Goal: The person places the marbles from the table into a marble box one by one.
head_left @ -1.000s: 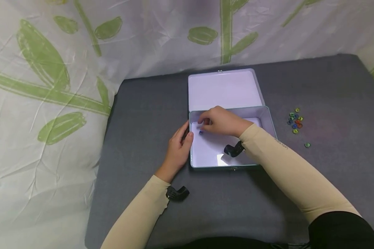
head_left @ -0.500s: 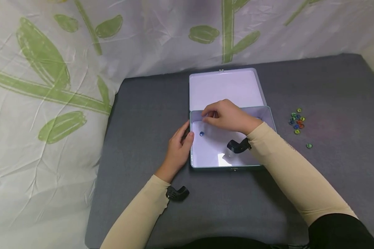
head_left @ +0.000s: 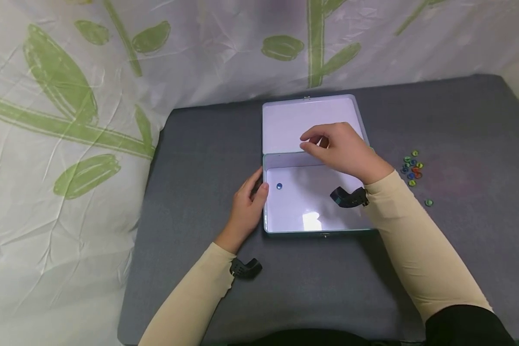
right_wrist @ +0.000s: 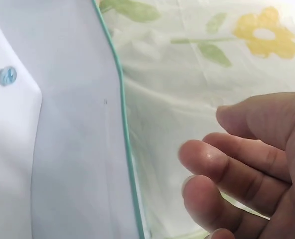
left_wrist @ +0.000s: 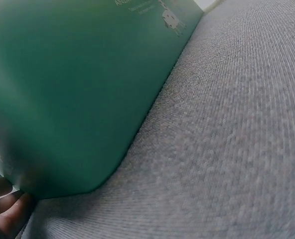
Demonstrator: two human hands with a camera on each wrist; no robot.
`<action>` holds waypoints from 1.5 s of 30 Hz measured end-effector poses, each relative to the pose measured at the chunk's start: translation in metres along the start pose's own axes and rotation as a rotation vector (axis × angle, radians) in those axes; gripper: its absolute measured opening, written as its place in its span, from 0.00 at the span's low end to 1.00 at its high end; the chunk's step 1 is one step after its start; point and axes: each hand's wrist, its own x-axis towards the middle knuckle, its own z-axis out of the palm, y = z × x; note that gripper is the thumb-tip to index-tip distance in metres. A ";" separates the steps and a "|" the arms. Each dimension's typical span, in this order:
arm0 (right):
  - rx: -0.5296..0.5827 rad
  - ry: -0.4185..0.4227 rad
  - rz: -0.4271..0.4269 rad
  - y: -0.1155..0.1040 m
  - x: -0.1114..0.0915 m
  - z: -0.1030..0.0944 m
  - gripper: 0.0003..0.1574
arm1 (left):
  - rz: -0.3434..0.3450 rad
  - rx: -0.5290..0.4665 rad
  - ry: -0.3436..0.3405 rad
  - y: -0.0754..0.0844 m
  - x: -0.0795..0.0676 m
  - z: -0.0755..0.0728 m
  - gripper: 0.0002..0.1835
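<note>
An open box, white inside and green outside, stands on the table with its lid laid back behind it. One small blue marble lies on its floor near the left wall; the right wrist view shows this marble as clear with blue swirls. My left hand rests against the outside of the left wall, thumb at the rim and fingers extended along the side. Over the back of the box hovers my right hand. Its fingers are loosely bent, apart from the thumb, with nothing between them.
Several small marbles in green, blue, yellow and red lie in a cluster right of the box. A single green marble sits apart, nearer the front. Grey cloth covers the table; a leaf-patterned white curtain hangs behind.
My right hand has risen from beside the blue marble inside the box and moved back and right. The marble stays on the box floor. My left hand has kept its place.
</note>
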 end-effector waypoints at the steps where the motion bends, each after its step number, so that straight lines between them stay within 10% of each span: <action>1: 0.000 0.002 0.008 0.001 -0.002 -0.002 0.14 | -0.001 0.001 0.001 0.000 0.000 0.000 0.28; 30: 0.264 0.429 0.284 0.056 -0.094 -0.093 0.16 | -0.060 -0.079 -0.005 -0.003 0.000 0.001 0.29; 45: 0.016 0.424 0.507 0.111 -0.109 -0.112 0.30 | -0.046 -0.094 0.002 -0.005 0.001 0.004 0.29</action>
